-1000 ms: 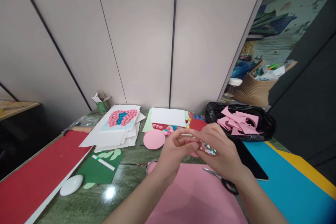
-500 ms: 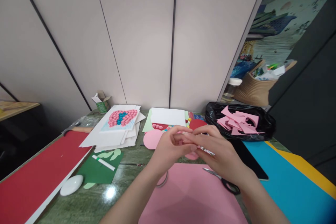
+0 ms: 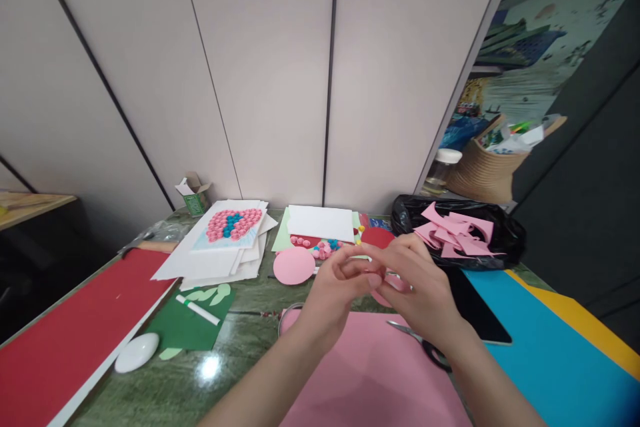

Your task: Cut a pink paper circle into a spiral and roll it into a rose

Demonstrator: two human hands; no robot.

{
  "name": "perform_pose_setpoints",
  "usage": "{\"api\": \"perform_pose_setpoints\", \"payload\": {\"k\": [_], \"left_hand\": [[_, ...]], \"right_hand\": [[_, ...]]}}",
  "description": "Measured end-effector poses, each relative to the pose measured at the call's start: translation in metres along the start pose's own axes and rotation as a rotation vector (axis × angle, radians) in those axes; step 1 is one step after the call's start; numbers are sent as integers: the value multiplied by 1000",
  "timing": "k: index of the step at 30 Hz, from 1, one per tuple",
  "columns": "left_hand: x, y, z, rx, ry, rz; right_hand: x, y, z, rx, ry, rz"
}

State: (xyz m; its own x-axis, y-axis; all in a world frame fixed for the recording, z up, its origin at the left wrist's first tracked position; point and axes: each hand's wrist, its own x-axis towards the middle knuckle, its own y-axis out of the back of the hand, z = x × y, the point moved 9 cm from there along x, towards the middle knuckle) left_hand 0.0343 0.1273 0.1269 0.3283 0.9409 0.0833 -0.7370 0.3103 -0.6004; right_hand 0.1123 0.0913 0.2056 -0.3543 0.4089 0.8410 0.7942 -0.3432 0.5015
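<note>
My left hand (image 3: 340, 283) and my right hand (image 3: 413, 280) meet above the table, fingertips pressed together. Whatever they pinch is mostly hidden by the fingers; a little pink shows there. Below them lies a large pink sheet (image 3: 370, 373). Scissors (image 3: 413, 333) with black handles rest on it, partly under my right hand. A metal ring (image 3: 285, 320) shows by my left wrist. Left of my left hand lies a pink paper circle (image 3: 294, 266). Behind my fingers are a red paper circle (image 3: 377, 237) and small pink and blue rolled pieces (image 3: 327, 249).
At left are a heart picture (image 3: 233, 223) on white sheets, a green sheet (image 3: 185, 323) with a marker (image 3: 197, 310), a white mouse (image 3: 137, 352) and red board (image 3: 85, 333). At right lie a black bag (image 3: 510, 233) with pink scraps, a dark tablet (image 3: 477, 307) and blue sheet (image 3: 540, 340).
Both hands have shifted slightly right, still together. The metal ring has moved left and up to the pink sheet's corner. More of the small rolled pieces shows behind my left hand.
</note>
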Motion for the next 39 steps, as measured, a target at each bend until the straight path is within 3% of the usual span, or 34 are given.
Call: {"api": "perform_pose_setpoints", "payload": {"k": [5,10,18,24,28,33,39], "left_hand": [[-1,-1,-2,-68,0,21],[0,3,5,-20,-48,19],[-2,-4,14,69,-46,-97],[-4,-5,21,233,-41,-155],[-2,1,19,232,-64,-70],[-1,-2,1,-21,-8,-25],[-2,-2,-8,-100,9,19]], "right_hand": [[3,1,-7,1,59,19],[2,-1,-1,34,6,-49],[0,-1,0,86,-25,-125],[-2,-12,-3,76,-34,-270],[-1,-7,0,18,-33,-165],[-1,1,-3,-46,38,10],[1,0,-10,-47,80,44]]}}
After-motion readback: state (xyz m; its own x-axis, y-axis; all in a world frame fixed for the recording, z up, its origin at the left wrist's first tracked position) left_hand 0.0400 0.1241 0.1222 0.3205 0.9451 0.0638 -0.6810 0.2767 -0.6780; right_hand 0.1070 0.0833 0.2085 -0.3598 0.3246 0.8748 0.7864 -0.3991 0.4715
